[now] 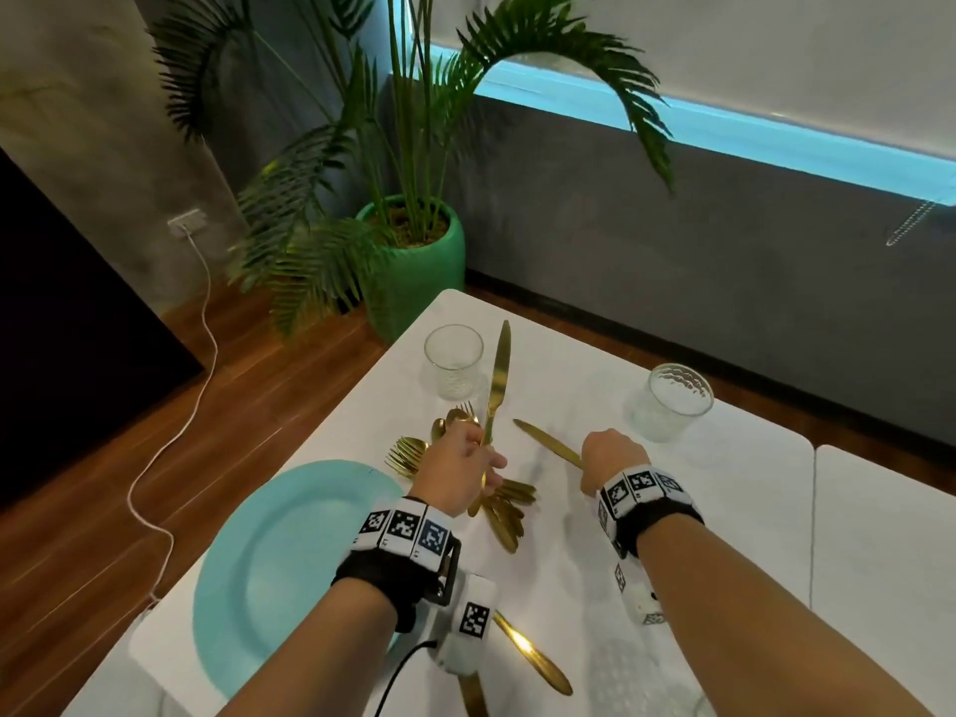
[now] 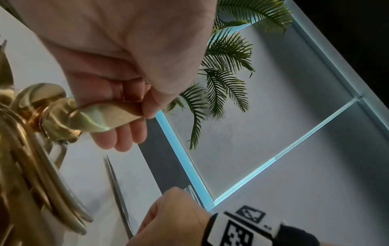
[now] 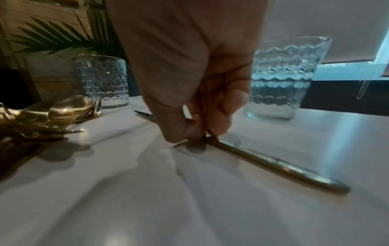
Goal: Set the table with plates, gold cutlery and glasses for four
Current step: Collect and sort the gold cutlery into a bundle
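While the head view shows a blue plate (image 1: 279,556) at the tabletop's (image 1: 724,535) near left edge, only the right wrist view shows the right hand (image 3: 189,83) with its grip pinched on a gold knife (image 3: 273,163) lying flat. Past the plate, the left hand (image 1: 460,473) grips a raised knife (image 1: 496,375) above the cutlery pile (image 1: 504,509). Two glasses (image 1: 454,360) stand nearer the far edge. No legible writing; the wristbands bear only coded squares.

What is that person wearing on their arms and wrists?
Bare forearms, no sleeves. Each wrist has a black strap with white blocks printed with black square codes: left wristband, right wristband. A white coded unit with a black cable hangs under the left wrist.
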{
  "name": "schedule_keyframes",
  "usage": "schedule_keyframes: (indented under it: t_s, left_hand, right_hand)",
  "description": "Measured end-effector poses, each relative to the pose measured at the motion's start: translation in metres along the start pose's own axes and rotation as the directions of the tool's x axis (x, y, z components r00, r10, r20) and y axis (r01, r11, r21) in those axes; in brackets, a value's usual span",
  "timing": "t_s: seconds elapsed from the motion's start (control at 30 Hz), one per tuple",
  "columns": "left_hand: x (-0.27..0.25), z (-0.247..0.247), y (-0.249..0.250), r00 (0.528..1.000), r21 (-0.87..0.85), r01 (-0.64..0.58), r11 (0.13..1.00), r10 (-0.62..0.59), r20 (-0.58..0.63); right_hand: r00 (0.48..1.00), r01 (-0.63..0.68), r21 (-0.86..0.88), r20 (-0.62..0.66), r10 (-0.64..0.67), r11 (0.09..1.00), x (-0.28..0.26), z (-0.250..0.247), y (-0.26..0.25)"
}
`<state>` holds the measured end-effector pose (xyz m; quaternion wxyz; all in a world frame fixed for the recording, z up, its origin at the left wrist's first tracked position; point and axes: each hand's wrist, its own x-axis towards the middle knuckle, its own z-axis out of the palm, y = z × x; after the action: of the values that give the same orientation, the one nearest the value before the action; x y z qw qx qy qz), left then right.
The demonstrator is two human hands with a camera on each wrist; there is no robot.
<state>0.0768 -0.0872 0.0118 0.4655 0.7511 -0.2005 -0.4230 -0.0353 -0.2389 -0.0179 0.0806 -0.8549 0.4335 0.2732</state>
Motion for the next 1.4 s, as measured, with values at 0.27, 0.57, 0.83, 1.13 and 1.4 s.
schedule_keyframes:
  t_s: [0.27, 0.57, 0.83, 1.13, 1.4]
  left_hand:
    - [-0.021, 0.008, -0.006, 1.0, -0.032, 0.018, 0.999, -0.018, 0.004]
    - [-0.069, 0.04, 0.026, 0.998, -0.206, 0.009, 0.978, 0.005, 0.069]
    - [-0.124, 0.06, 0.044, 0.994, -0.297, -0.04, 0.954, 0.068, 0.082]
    - [-0.126, 0.02, 0.008, 0.992, -0.048, -0.073, 0.996, 0.068, -0.106]
    - [-0.119, -0.048, -0.023, 0.991, 0.063, -0.048, 0.997, 0.055, -0.12]
  right_hand:
    - [0.999, -0.045, 0.215, 0.0, 0.046, 0.976, -0.028, -0.01, 0.021]
    - [0.981, 0.117, 0.814, -0.006, -0.192, 0.57, -0.127, -0.073, 0.042]
    - [0.981, 0.146, 0.848, -0.059, -0.184, 0.509, -0.17, -0.071, 0.026]
    - [0.992, 0.117, 0.792, -0.117, -0.039, 0.599, -0.182, -0.03, -0.029]
    - [0.999, 0.048, 0.451, -0.039, -0.035, 0.891, -0.158, 0.042, -0.082]
